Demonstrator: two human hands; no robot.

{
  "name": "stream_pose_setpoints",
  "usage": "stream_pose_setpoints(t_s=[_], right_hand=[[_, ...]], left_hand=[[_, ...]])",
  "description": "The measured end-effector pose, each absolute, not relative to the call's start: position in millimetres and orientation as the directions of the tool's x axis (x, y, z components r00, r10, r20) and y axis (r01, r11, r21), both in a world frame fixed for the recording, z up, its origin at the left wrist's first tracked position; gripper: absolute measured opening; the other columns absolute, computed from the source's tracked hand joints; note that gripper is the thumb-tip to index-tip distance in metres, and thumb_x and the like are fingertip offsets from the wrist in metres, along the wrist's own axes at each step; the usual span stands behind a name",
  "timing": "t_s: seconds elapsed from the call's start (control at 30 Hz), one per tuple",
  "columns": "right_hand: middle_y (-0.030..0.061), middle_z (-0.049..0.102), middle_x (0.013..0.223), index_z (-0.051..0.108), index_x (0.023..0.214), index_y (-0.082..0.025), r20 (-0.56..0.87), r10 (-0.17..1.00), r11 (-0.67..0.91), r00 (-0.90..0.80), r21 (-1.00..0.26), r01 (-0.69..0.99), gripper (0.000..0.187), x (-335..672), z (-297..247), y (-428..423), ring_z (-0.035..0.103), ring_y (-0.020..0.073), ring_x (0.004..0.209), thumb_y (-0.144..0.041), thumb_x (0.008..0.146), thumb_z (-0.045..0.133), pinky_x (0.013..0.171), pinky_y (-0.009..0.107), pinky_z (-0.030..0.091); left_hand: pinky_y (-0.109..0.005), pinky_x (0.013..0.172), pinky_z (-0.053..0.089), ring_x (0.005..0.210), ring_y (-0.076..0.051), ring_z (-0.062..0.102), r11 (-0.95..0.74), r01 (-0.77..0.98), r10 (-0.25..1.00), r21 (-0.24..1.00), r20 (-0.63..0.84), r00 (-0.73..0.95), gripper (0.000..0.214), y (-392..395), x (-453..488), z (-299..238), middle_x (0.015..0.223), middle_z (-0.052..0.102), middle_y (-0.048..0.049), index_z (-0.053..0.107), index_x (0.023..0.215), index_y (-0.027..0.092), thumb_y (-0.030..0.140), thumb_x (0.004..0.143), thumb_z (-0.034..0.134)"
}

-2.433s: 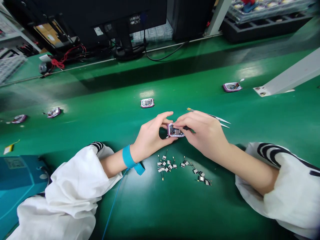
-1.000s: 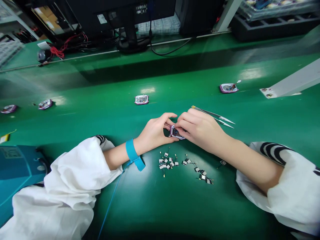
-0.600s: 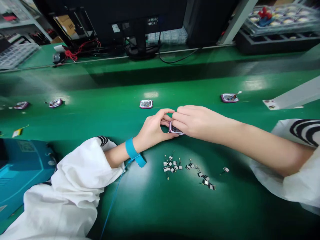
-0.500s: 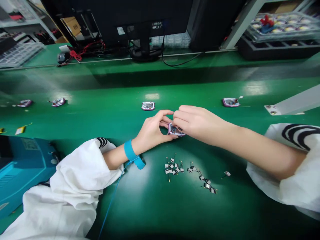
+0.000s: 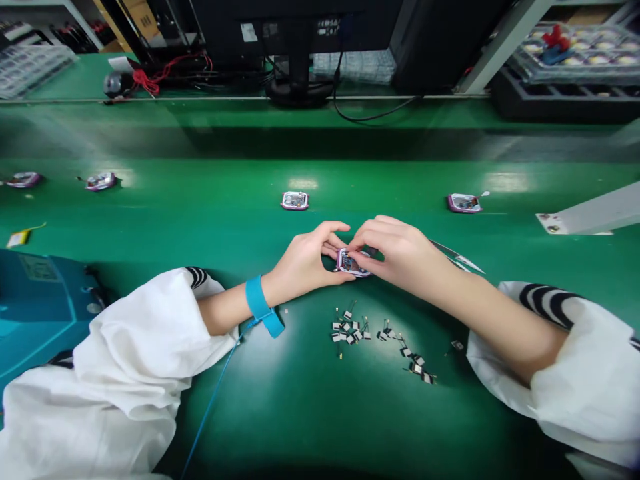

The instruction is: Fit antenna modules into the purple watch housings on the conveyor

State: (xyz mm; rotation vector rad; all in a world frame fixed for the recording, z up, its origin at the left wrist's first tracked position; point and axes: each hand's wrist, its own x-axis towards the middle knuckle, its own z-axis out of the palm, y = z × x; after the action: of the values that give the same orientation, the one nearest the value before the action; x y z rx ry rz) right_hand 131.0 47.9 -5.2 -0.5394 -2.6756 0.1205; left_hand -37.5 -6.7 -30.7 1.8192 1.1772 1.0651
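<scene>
My left hand (image 5: 309, 257), a blue band around its wrist, grips a small open watch case (image 5: 350, 264) with a purple rim and bare electronics inside. Its thumb is at the near edge and its fingers at the far side. My right hand (image 5: 393, 247) is closed in a pinch over the case's upper right, thumb and fingertips at the circuitry. Whatever is between those fingertips is too small or hidden to make out. Below the hands, several small grey-and-black parts with short leads (image 5: 350, 330) lie scattered on the green mat.
More open watch cases lie behind, one at the middle (image 5: 295, 200) and one at the right (image 5: 464, 203). A teal machine (image 5: 45, 293) stands left beside a yellow battery (image 5: 19, 238). A grey metal bracket (image 5: 590, 210) juts in at right. A monitor stand (image 5: 300, 87) is at the back.
My right hand has shifted slightly, its thumb and fingertips now showing over the case and more of the electronics uncovered. My left hand keeps its grip. The view has moved a little.
</scene>
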Motion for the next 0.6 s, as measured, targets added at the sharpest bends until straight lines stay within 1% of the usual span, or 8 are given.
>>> stream_pose_setpoints(t_s=[0.07, 0.17, 0.23, 0.33, 0.43, 0.53, 0.6], right_hand=[[0.0028, 0.06, 0.07, 0.059, 0.073, -0.014, 0.378, 0.406, 0.914, -0.832, -0.161, 0.373, 0.01, 133, -10, 43, 0.049, 0.0124, 0.066, -0.017, 0.079, 0.051, 0.062, 0.024, 0.042], [0.0031, 0.059, 0.071, 0.059, 0.074, -0.013, 0.37, 0.405, 0.913, -0.836, -0.115, 0.391, 0.01, 135, -13, 38, 0.049, 0.0129, 0.067, -0.016, 0.079, 0.051, 0.062, 0.024, 0.042], [0.0041, 0.059, 0.072, 0.06, 0.075, -0.012, 0.347, 0.385, 0.917, -0.855, -0.043, 0.396, 0.012, 136, -14, 36, 0.048, 0.0136, 0.067, -0.018, 0.079, 0.049, 0.061, 0.025, 0.042], [0.0048, 0.056, 0.07, 0.059, 0.072, -0.013, 0.323, 0.307, 0.924, -0.895, 0.124, 0.362, 0.017, 135, -12, 36, 0.044, 0.0142, 0.064, -0.019, 0.081, 0.046, 0.057, 0.026, 0.04], [0.0048, 0.053, 0.066, 0.059, 0.073, -0.013, 0.314, 0.238, 0.903, -0.919, 0.277, 0.328, 0.018, 131, -9, 35, 0.042, 0.0148, 0.062, -0.015, 0.081, 0.043, 0.055, 0.027, 0.038], [0.0062, 0.052, 0.066, 0.059, 0.079, -0.01, 0.262, 0.241, 0.87, -0.934, 0.369, 0.328, 0.024, 123, -7, 34, 0.044, 0.0163, 0.065, -0.01, 0.081, 0.035, 0.059, 0.028, 0.038], [0.0072, 0.052, 0.065, 0.059, 0.08, -0.009, 0.213, 0.244, 0.867, -0.946, 0.389, 0.311, 0.029, 119, -7, 33, 0.045, 0.0171, 0.066, -0.007, 0.081, 0.03, 0.061, 0.029, 0.038]], left_hand=[[-0.021, 0.076, 0.053, 0.077, -0.01, 0.062, -0.342, 0.346, 0.929, 0.874, 0.259, 0.264, 0.057, -7, -36, -32, 0.082, 0.06, -0.0005, 0.044, 0.106, 0.013, 0.016, 0.057, 0.073], [-0.02, 0.074, 0.054, 0.077, -0.01, 0.062, -0.347, 0.351, 0.924, 0.87, 0.253, 0.287, 0.058, -7, -35, -34, 0.081, 0.06, -0.0007, 0.044, 0.106, 0.013, 0.016, 0.057, 0.074], [-0.021, 0.074, 0.054, 0.077, -0.01, 0.062, -0.343, 0.357, 0.924, 0.869, 0.243, 0.297, 0.058, -7, -35, -35, 0.081, 0.061, -0.0005, 0.044, 0.106, 0.013, 0.016, 0.056, 0.074], [-0.022, 0.074, 0.054, 0.076, -0.011, 0.062, -0.33, 0.373, 0.928, 0.867, 0.225, 0.299, 0.057, -6, -35, -35, 0.081, 0.061, -0.0001, 0.044, 0.106, 0.015, 0.016, 0.057, 0.074], [-0.022, 0.074, 0.054, 0.076, -0.011, 0.062, -0.328, 0.388, 0.929, 0.861, 0.22, 0.297, 0.057, -6, -35, -35, 0.08, 0.06, 0.0001, 0.044, 0.105, 0.014, 0.016, 0.056, 0.074], [-0.021, 0.073, 0.054, 0.074, -0.01, 0.062, -0.336, 0.386, 0.926, 0.859, 0.225, 0.304, 0.058, -5, -35, -35, 0.079, 0.06, 0.0001, 0.045, 0.105, 0.013, 0.014, 0.055, 0.074], [-0.021, 0.072, 0.054, 0.073, -0.011, 0.062, -0.337, 0.391, 0.925, 0.857, 0.222, 0.31, 0.057, -5, -35, -35, 0.08, 0.061, -0.0005, 0.045, 0.104, 0.012, 0.014, 0.055, 0.074]])
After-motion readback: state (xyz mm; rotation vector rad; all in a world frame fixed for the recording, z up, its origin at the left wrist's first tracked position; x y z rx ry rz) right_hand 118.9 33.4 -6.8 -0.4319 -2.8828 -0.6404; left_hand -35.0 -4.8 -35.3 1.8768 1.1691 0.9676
